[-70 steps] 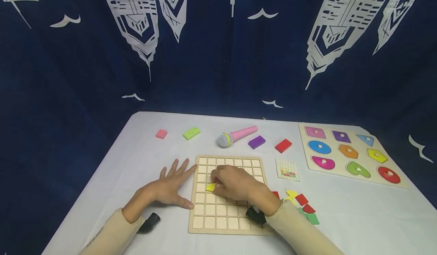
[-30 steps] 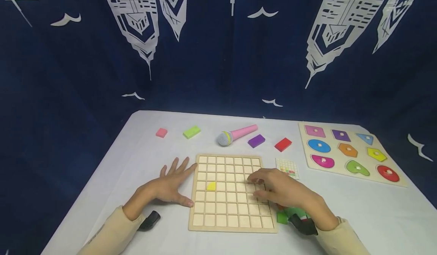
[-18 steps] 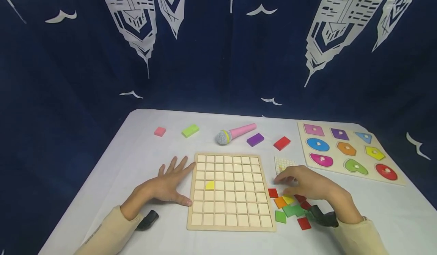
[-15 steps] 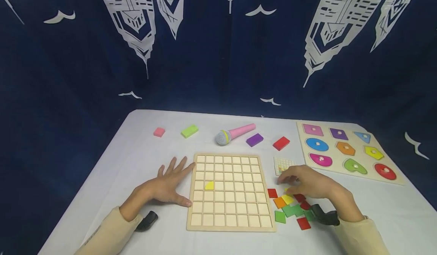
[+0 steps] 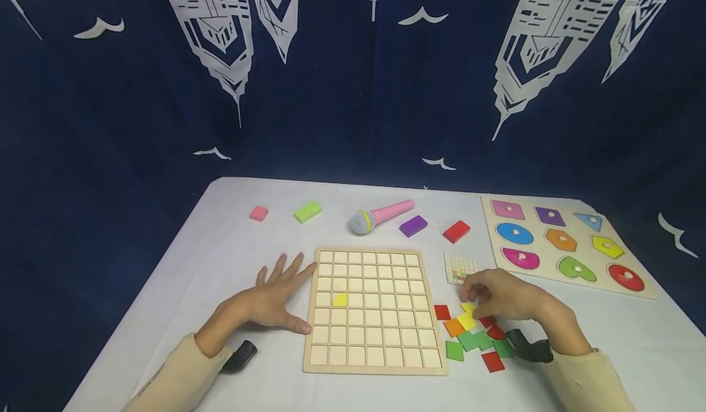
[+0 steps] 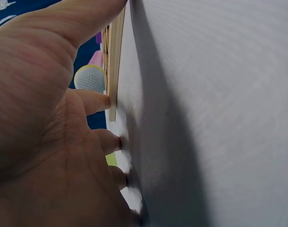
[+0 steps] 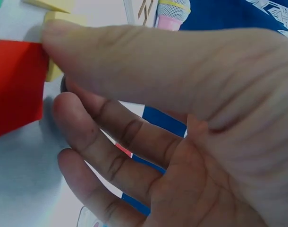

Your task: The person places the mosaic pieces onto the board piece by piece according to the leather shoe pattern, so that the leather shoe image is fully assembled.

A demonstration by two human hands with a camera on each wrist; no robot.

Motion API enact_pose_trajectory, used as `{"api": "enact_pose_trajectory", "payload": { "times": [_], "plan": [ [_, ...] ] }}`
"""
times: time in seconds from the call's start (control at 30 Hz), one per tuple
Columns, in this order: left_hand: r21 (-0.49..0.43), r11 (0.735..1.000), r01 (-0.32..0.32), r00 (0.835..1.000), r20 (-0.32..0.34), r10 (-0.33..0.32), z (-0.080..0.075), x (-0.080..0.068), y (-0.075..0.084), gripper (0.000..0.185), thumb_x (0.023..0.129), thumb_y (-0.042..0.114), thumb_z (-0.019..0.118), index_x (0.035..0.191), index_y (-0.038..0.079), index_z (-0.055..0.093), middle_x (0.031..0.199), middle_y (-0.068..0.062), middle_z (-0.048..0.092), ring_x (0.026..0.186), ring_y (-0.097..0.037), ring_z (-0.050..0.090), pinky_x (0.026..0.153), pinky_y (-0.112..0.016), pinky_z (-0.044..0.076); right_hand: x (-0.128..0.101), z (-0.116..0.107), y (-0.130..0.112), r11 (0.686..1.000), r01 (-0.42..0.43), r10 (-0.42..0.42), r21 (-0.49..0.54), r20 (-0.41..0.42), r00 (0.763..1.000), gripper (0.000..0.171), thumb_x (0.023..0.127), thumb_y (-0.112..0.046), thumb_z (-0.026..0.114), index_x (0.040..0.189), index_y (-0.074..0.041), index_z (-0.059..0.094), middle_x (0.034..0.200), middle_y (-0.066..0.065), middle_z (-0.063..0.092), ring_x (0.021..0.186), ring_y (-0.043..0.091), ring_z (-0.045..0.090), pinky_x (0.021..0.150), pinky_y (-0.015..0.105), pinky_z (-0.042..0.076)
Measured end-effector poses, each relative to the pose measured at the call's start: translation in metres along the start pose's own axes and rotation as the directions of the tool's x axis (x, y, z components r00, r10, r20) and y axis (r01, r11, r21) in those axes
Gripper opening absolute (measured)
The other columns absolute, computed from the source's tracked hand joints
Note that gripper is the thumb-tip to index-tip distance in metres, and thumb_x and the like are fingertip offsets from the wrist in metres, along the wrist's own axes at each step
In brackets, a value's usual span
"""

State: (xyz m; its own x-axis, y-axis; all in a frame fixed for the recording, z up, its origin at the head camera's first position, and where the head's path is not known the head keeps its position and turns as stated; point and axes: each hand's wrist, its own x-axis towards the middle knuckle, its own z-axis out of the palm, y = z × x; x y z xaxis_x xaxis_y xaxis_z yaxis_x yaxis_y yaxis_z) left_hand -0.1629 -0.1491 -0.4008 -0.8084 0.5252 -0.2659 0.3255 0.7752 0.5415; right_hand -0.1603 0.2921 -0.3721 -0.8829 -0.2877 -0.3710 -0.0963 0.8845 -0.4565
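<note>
My left hand (image 5: 276, 295) lies flat and spread on the white table, its thumb and fingertips against the left edge of the wooden grid board (image 5: 375, 364). One yellow quarter-round tile (image 5: 340, 300) sits in a board cell. My right hand (image 5: 473, 298) is curled over a pile of loose coloured tiles (image 5: 469, 338) right of the board. In the right wrist view its thumb and forefinger pinch a yellow tile (image 7: 53, 71) beside a red tile (image 7: 16, 85). The left wrist view shows the board's edge (image 6: 114, 61) at my fingertips (image 6: 106, 101).
A small pattern card (image 5: 462, 268) lies just beyond the right hand. A pink toy microphone (image 5: 380, 216) and pink (image 5: 258, 213), green (image 5: 307, 212), purple (image 5: 413, 225) and red (image 5: 456, 232) blocks line the far side. A shape puzzle board (image 5: 537, 235) sits at the right.
My right hand left the yellow tile in the grid, swung right off the board to the loose tiles and closed on a yellow one. The left hand stayed put.
</note>
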Motion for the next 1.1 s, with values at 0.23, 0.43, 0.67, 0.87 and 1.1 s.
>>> {"api": "enact_pose_trajectory", "payload": {
  "times": [0.23, 0.43, 0.67, 0.87, 1.1],
  "plan": [
    [0.018, 1.0, -0.007, 1.0, -0.002, 0.007, -0.001, 0.001, 0.001, 0.121, 0.073, 0.055, 0.083, 0.162, 0.012, 0.013, 0.167, -0.023, -0.004, 0.151, -0.048, -0.014, 0.112, -0.076, -0.007, -0.001, 0.0, 0.0, 1.0, 0.01, -0.011, -0.025, -0.012, 1.0, 0.026, 0.075, -0.012, 0.087, 0.094, -0.016, 0.069, 0.087, -0.001, 0.062, 0.082, 0.018, 0.055, 0.071, 0.03, 0.055],
    [0.024, 1.0, -0.003, 1.0, -0.003, 0.003, -0.001, 0.002, 0.0, 0.121, 0.073, 0.054, 0.084, 0.162, 0.013, 0.013, 0.168, -0.022, -0.004, 0.152, -0.047, -0.015, 0.113, -0.075, -0.006, 0.0, 0.001, -0.002, 0.997, 0.059, -0.06, -0.041, -0.015, 0.998, 0.026, 0.075, -0.01, 0.086, 0.09, -0.016, 0.065, 0.082, -0.002, 0.06, 0.081, 0.017, 0.054, 0.07, 0.03, 0.053],
    [0.016, 1.0, -0.002, 1.0, 0.003, 0.002, 0.001, 0.002, -0.001, 0.122, 0.072, 0.056, 0.084, 0.162, 0.013, 0.013, 0.167, -0.023, -0.004, 0.151, -0.047, -0.016, 0.112, -0.075, -0.007, -0.002, 0.001, -0.007, 0.997, 0.052, -0.053, -0.059, -0.025, 0.998, 0.025, 0.078, -0.014, 0.085, 0.087, -0.016, 0.062, 0.076, -0.002, 0.058, 0.077, 0.016, 0.053, 0.066, 0.028, 0.051],
    [0.02, 1.0, 0.008, 1.0, 0.001, -0.008, 0.004, 0.002, -0.002, 0.122, 0.072, 0.056, 0.084, 0.162, 0.013, 0.014, 0.168, -0.021, -0.004, 0.152, -0.046, -0.016, 0.113, -0.074, -0.008, -0.005, 0.001, -0.014, 0.998, 0.018, -0.02, -0.064, -0.032, 0.999, 0.024, 0.081, -0.017, 0.084, 0.089, -0.016, 0.061, 0.075, -0.002, 0.058, 0.074, 0.015, 0.054, 0.063, 0.026, 0.051],
    [0.014, 1.0, -0.001, 1.0, -0.007, 0.001, 0.002, 0.002, -0.001, 0.121, 0.072, 0.054, 0.084, 0.162, 0.012, 0.015, 0.167, -0.022, -0.004, 0.151, -0.047, -0.015, 0.112, -0.075, -0.008, -0.006, -0.002, -0.032, 0.987, 0.115, -0.122, -0.11, -0.059, 0.991, 0.02, 0.085, -0.017, 0.08, 0.098, -0.017, 0.065, 0.081, -0.005, 0.059, 0.08, 0.013, 0.054, 0.069, 0.025, 0.052]
  ]
}}
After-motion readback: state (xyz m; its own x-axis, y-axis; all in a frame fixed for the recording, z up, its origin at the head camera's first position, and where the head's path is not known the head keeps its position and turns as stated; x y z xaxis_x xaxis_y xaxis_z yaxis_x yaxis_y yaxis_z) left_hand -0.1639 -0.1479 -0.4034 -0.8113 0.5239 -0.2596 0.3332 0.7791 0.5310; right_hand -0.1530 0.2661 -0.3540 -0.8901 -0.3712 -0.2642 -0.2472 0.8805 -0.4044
